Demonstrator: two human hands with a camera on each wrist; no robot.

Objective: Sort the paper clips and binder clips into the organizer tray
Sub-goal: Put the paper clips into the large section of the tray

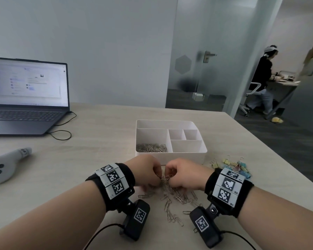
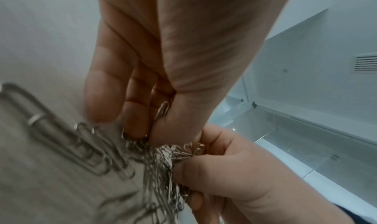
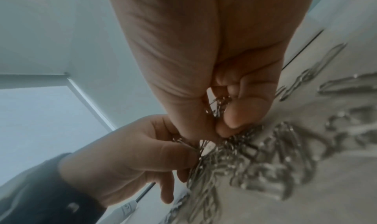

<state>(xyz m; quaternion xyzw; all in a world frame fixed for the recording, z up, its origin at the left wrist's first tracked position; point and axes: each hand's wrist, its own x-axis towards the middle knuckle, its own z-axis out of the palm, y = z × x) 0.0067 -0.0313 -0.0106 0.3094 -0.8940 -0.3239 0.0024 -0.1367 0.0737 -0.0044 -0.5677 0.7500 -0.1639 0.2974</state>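
A pile of silver paper clips [image 1: 177, 195] lies on the table in front of the white organizer tray [image 1: 188, 156]. My left hand [image 1: 148, 170] and right hand [image 1: 184, 173] meet over the pile, each pinching a bunch of paper clips [image 2: 163, 156] between thumb and curled fingers. In the right wrist view clips [image 3: 218, 105] sit inside my right hand. The tray's large left compartment holds several paper clips [image 1: 151, 147]; its other compartments look bare. Pastel binder clips [image 1: 231, 166] lie right of the tray, beyond my right wrist.
An open laptop [image 1: 25, 98] with its cable [image 1: 61, 130] stands at the back left. A grey handheld controller [image 1: 5, 165] lies at the left. The table's right edge runs diagonally past the binder clips. A person works at a desk behind the glass wall.
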